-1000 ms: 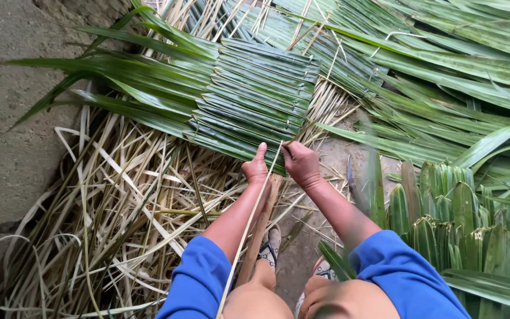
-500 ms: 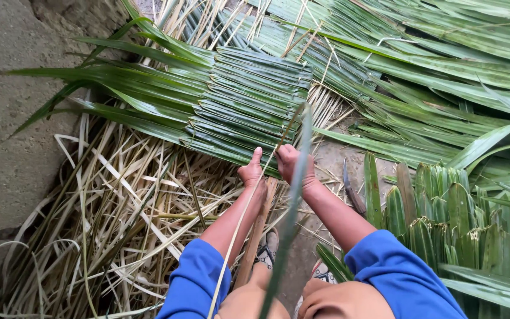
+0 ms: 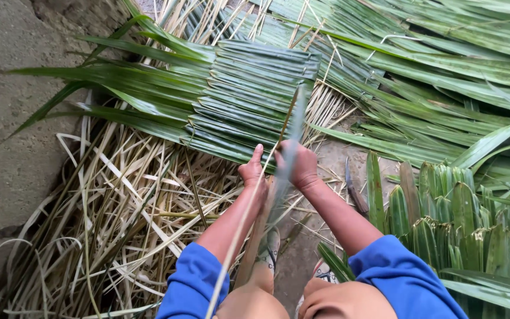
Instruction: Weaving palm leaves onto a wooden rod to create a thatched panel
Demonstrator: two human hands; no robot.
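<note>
Stitching-stage entry, palm-leaf thatch panel, seen from the head camera.

Item 1: palm-leaf panel [image 3: 249, 100]. Folded green leaflets laid side by side in a flat sheet on the ground, directly ahead of both hands. Its long axis runs from lower left to upper right; the loose leaflet tips fan out and point left toward the bare concrete.

Item 2: leaflet strip [image 3: 293, 139]. Narrow, motion-blurred, rising from between the hands to the panel's near edge. Long axis near vertical in view, upper end tilted slightly right and pointing away from the person.

Item 3: pale midrib stick [image 3: 237, 236]. Thin and straight, running from the bottom of the view up past the left wrist toward the panel.

Item 4: left hand [image 3: 252, 172]. Fingers curled closed, thumb raised, at the panel's near edge; whether it pinches the stick or the strip cannot be told.

Item 5: right hand [image 3: 300, 165]. Fingers closed around the lower part of the strip.

Item 6: dry straw-coloured leaf trimmings [image 3: 119, 224], heaped left of the arms. Folded green leaflet stack [image 3: 444, 218], right. Knife [image 3: 354, 189] lying on the ground beside the right forearm.

Handling note, as judgement: keep the strip taut and in line with the neighbouring leaflets, fold it snug against the last one, and hold the panel edge down with the left hand so the rows do not slip.
</note>
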